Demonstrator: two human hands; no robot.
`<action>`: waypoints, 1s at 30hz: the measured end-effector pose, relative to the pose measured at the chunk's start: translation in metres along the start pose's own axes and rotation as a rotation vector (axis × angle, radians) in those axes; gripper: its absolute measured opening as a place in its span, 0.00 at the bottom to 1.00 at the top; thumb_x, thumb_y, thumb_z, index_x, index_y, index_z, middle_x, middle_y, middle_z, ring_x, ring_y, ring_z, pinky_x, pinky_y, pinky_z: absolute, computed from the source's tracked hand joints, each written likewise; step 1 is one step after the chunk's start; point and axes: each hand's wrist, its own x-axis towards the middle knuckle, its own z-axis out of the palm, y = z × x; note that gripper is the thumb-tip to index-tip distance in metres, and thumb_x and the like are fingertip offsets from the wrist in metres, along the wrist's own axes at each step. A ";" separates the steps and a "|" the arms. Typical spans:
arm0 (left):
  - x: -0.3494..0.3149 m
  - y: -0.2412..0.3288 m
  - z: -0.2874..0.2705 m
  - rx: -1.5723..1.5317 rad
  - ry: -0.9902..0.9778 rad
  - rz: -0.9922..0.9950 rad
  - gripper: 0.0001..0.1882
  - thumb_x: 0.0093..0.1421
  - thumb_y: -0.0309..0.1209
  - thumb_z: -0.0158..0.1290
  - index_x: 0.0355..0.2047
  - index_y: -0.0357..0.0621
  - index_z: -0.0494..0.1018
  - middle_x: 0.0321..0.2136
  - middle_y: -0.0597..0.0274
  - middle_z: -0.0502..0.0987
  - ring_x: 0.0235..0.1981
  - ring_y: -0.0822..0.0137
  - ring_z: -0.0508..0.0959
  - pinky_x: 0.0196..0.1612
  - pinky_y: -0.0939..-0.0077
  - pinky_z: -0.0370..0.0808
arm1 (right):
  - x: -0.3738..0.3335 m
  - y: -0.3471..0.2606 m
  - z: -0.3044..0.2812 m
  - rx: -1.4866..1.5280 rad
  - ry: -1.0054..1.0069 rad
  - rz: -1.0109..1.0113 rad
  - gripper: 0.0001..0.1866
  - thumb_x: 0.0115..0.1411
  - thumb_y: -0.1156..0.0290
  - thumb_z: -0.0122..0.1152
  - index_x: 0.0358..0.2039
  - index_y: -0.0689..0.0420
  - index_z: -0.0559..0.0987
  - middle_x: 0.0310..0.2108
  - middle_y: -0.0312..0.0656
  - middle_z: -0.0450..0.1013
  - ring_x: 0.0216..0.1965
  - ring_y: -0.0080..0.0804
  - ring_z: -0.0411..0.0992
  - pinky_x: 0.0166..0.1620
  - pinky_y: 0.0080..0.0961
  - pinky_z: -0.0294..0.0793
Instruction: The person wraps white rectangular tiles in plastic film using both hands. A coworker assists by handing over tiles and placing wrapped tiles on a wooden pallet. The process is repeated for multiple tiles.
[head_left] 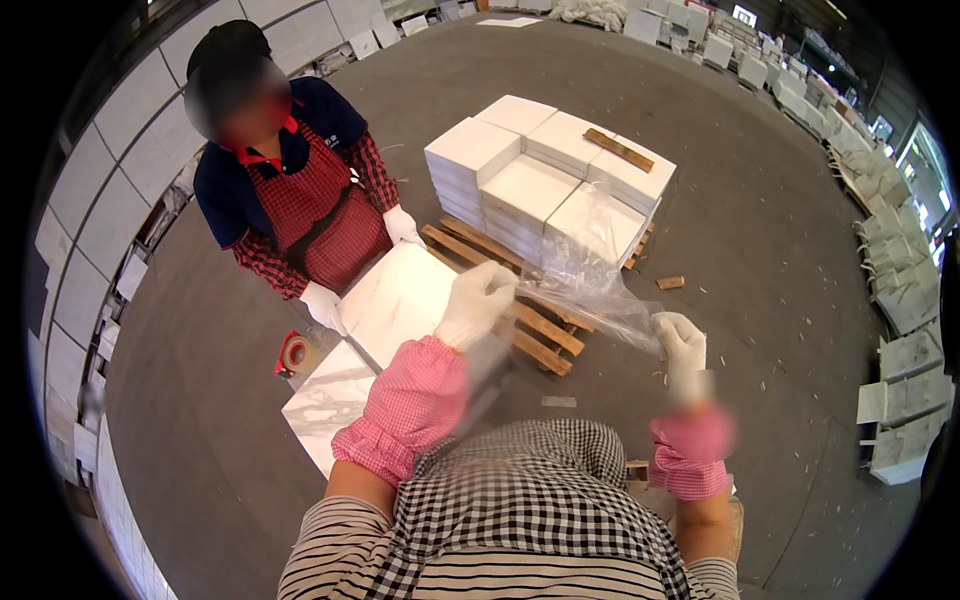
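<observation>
A clear plastic sheet (610, 310) stretches between my two gloved hands, its upper part loose and crumpled in front of the stacked tiles. My left hand (476, 305) pinches one end, above the near edge of a white marble tile (398, 300). Out to the right, my right hand (683, 345) is closed on the other end, over the floor. Across from me, a co-worker's gloved hands (325, 308) hold the marble tile by its far side. Beside it lies another grey-veined marble tile (335, 395), partly covered by my left sleeve.
White tiles in stacks (470, 150) stand on a wooden pallet (545, 345), with a wood strip (618, 150) on top. A wood block (670, 283) lies on the floor. A red tape dispenser (295, 355) sits left of the marble tiles. Slabs (140, 100) line the left wall.
</observation>
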 end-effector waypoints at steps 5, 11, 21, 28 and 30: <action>-0.004 -0.034 -0.011 -0.049 0.098 0.014 0.03 0.62 0.17 0.53 0.33 0.29 0.76 0.38 0.57 0.83 0.28 0.76 0.76 0.32 0.78 0.75 | -0.005 0.021 0.008 0.202 0.277 0.134 0.13 0.71 0.65 0.60 0.43 0.62 0.84 0.27 0.29 0.74 0.25 0.16 0.67 0.28 0.19 0.67; 0.004 -0.050 -0.007 -0.124 0.122 -0.083 0.03 0.62 0.16 0.52 0.30 0.31 0.73 0.44 0.48 0.82 0.29 0.73 0.77 0.31 0.77 0.75 | 0.007 0.058 0.017 0.666 0.360 0.326 0.07 0.73 0.69 0.58 0.41 0.59 0.78 0.25 0.28 0.68 0.21 0.16 0.62 0.23 0.15 0.63; 0.002 0.000 -0.006 -0.293 -0.017 -0.205 0.04 0.67 0.22 0.53 0.34 0.35 0.74 0.36 0.52 0.83 0.34 0.65 0.85 0.39 0.73 0.85 | -0.014 0.093 0.019 0.614 0.102 0.651 0.07 0.71 0.67 0.61 0.47 0.51 0.80 0.23 0.25 0.68 0.16 0.14 0.58 0.21 0.18 0.62; 0.001 -0.021 -0.007 -0.194 -0.024 -0.268 0.06 0.69 0.22 0.51 0.32 0.37 0.73 0.33 0.54 0.82 0.35 0.62 0.86 0.39 0.71 0.86 | -0.041 0.107 0.010 0.847 -0.018 0.616 0.30 0.69 0.77 0.57 0.70 0.55 0.64 0.43 0.41 0.75 0.35 0.27 0.74 0.32 0.32 0.80; -0.003 -0.028 -0.006 -0.108 -0.042 -0.259 0.07 0.69 0.22 0.53 0.31 0.39 0.73 0.32 0.55 0.81 0.34 0.64 0.86 0.39 0.72 0.86 | -0.046 0.096 0.022 0.781 0.062 0.672 0.30 0.68 0.80 0.55 0.70 0.57 0.64 0.42 0.42 0.75 0.34 0.28 0.75 0.32 0.33 0.81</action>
